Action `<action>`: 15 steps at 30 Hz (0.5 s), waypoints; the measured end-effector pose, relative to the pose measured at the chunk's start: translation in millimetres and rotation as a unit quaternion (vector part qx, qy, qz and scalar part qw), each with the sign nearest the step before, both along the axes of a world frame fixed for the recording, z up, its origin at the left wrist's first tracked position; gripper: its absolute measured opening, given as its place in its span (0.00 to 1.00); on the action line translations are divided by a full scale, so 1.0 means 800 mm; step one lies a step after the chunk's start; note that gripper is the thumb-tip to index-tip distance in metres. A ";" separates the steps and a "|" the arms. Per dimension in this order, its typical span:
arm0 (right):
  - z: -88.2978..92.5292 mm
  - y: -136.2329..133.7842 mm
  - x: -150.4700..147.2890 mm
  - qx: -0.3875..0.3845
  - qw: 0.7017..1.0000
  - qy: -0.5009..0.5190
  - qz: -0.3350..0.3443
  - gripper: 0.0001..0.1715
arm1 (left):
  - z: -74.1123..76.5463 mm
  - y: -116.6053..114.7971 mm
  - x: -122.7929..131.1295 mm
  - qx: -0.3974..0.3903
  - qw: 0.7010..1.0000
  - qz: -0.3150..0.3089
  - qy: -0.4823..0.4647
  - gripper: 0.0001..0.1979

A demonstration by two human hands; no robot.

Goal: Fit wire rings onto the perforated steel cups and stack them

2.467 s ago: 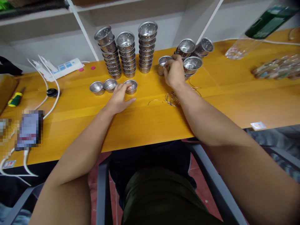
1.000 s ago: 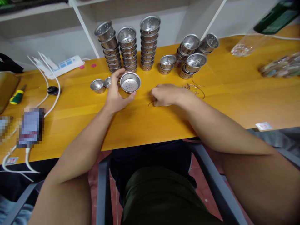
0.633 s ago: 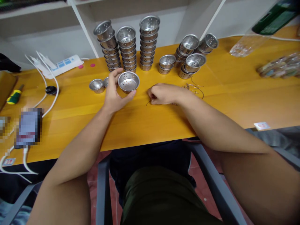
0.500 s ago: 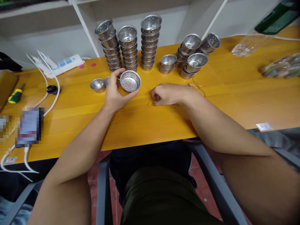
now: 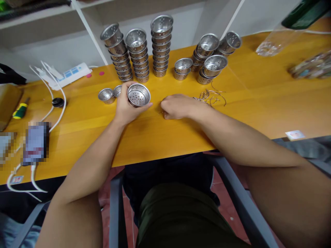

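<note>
My left hand (image 5: pixel 126 109) grips a small perforated metal cup (image 5: pixel 139 95), tilted so its open mouth faces me, just above the yellow table (image 5: pixel 160 134). My right hand (image 5: pixel 176 106) rests on the table a little to its right, fingers curled in a pinch; what it holds is hidden, though a thin wire ring lay there. A loose heap of wire rings (image 5: pixel 210 96) lies beside my right wrist. Two more single cups (image 5: pixel 106 95) stand left of my left hand.
Three tall stacks of cups (image 5: pixel 141 51) stand at the table's back, with a low pair (image 5: pixel 182 68) and a tumbled pile (image 5: pixel 213 55) to their right. A power strip (image 5: pixel 68 74), white cables, a screwdriver (image 5: pixel 19 110) and a phone (image 5: pixel 34 143) lie left. Plastic bags lie far right.
My left hand picked a cup off the table and has tilted it toward me. My right hand left the cup pile, came down to the wire rings and closed its fingers there.
</note>
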State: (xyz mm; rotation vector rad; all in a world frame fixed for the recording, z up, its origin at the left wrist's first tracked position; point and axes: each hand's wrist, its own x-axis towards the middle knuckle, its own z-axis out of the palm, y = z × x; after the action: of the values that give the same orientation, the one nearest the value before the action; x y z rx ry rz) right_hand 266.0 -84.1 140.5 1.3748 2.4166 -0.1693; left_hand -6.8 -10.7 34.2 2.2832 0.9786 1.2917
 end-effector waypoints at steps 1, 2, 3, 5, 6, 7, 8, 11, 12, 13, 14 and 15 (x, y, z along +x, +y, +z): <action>-0.003 0.003 0.004 -0.001 1.000 0.018 -0.004 0.18 | -0.002 0.002 0.000 -0.003 1.000 -0.001 0.003 0.55; -0.006 0.008 0.009 -0.002 0.999 0.047 -0.008 0.15 | -0.004 0.004 0.000 -0.005 1.000 -0.003 0.006 0.58; -0.010 0.012 0.015 -0.004 0.996 0.086 -0.014 0.12 | -0.006 0.006 0.000 -0.007 1.000 -0.006 0.008 0.60; -0.018 0.023 0.028 -0.010 0.981 0.189 -0.032 0.08 | -0.010 0.008 0.001 -0.011 1.000 -0.013 0.009 0.62; -0.022 0.028 0.035 -0.014 0.969 0.243 -0.047 0.08 | -0.012 0.008 0.002 -0.015 1.000 -0.017 0.008 0.61; -0.026 0.034 0.041 -0.018 0.954 0.291 -0.063 0.10 | -0.013 0.009 0.003 -0.018 1.000 -0.019 0.005 0.59; -0.030 0.039 0.047 -0.019 0.940 0.332 -0.081 0.14 | -0.014 0.008 0.004 -0.020 1.000 -0.021 0.000 0.57; -0.041 0.052 0.060 -0.009 0.907 0.403 -0.125 0.23 | -0.011 0.008 0.005 -0.007 1.000 -0.018 -0.007 0.54; -0.043 0.056 0.063 -0.005 0.897 0.420 -0.138 0.24 | -0.010 0.007 0.004 -0.002 1.000 -0.014 -0.005 0.52; -0.046 0.059 0.065 -0.002 0.886 0.438 -0.153 0.22 | -0.008 0.007 0.004 0.001 1.000 -0.009 -0.001 0.51; -0.047 0.062 0.065 0.000 0.874 0.457 -0.167 0.21 | -0.007 0.006 0.004 -0.001 1.000 -0.004 0.004 0.50; -0.048 0.063 0.065 0.000 0.862 0.475 -0.177 0.20 | -0.006 0.005 0.004 -0.005 1.000 0.000 0.006 0.49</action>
State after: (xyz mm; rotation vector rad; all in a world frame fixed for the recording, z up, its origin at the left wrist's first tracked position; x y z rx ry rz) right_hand 318.2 -33.6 101.9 2.0639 2.7967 -1.1962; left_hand -3.7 -6.6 29.8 2.2862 0.9864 1.2701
